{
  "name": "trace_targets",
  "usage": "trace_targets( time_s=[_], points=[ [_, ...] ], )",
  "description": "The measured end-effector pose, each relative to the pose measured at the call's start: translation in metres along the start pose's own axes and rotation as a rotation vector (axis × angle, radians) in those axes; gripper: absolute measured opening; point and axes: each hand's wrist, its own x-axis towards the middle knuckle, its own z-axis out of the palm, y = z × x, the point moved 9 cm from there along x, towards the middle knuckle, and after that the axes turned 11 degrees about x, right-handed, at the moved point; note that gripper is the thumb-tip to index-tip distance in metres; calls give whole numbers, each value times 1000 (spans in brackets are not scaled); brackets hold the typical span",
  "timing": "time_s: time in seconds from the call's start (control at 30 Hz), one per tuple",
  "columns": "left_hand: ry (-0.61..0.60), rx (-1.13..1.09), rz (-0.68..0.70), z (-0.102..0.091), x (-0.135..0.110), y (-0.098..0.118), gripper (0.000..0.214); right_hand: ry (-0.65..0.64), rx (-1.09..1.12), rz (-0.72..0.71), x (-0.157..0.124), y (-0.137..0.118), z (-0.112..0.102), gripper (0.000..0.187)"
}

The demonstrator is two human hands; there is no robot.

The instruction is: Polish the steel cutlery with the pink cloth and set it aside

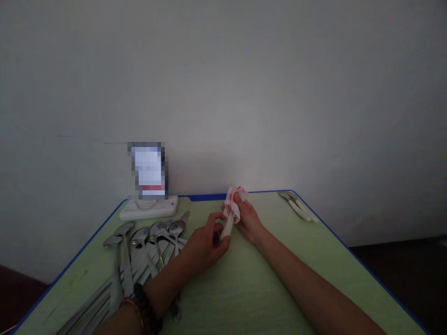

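Observation:
Near the middle of the table, my left hand point(208, 242) is closed around the pale handle point(227, 226) of a utensil. My right hand point(248, 217) grips a pink and white cloth point(234, 201) wrapped over the utensil's far end, so its head is hidden and I cannot tell its kind. Left of my hands lies a heap of metal spoons point(142, 236) and other cutlery, partly covered by my left forearm. At the far right corner rest a few pieces of cutlery with white handles point(302, 212), apart from my hands.
A lit phone point(150, 171), its screen blurred out, stands on a white holder point(149, 207) at the back left. The green table point(272, 284) has a blue edge and stands against a grey wall point(265, 102).

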Motion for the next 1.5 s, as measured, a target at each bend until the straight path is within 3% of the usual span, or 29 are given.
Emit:
trace_targets(
  time_s=[0.2, 0.4, 0.7, 0.87, 1.03, 1.3, 1.37, 1.5],
  points=[
    [138, -52, -32, -13, -2, -9, 37, 8, -62, 76, 1, 8, -7, 17],
    [233, -58, -19, -25, -4, -7, 30, 23, -62, 65, 1, 6, -8, 15],
    [142, -1, -46, -18, -3, -4, 31, 102, -168, -104, 0, -6, -9, 25],
    [114, 28, -106, -15, -1, -10, 25, 108, -74, -103, 0, -6, -8, 26],
    [7, 116, -116, -5, 2, -14, 23, 99, 3, -131, 3, -9, -9, 29],
    [-2, 160, -145, -5, 2, -14, 29, 37, 69, 70, 3, 6, -5, 14],
    [-9, 182, -145, -5, 2, -14, 28, 43, 22, 32, 5, 5, -7, 13],
    [-61, 242, -109, 0, 3, -11, 22, 149, 4, -182, 6, -10, -19, 20]
  ],
)
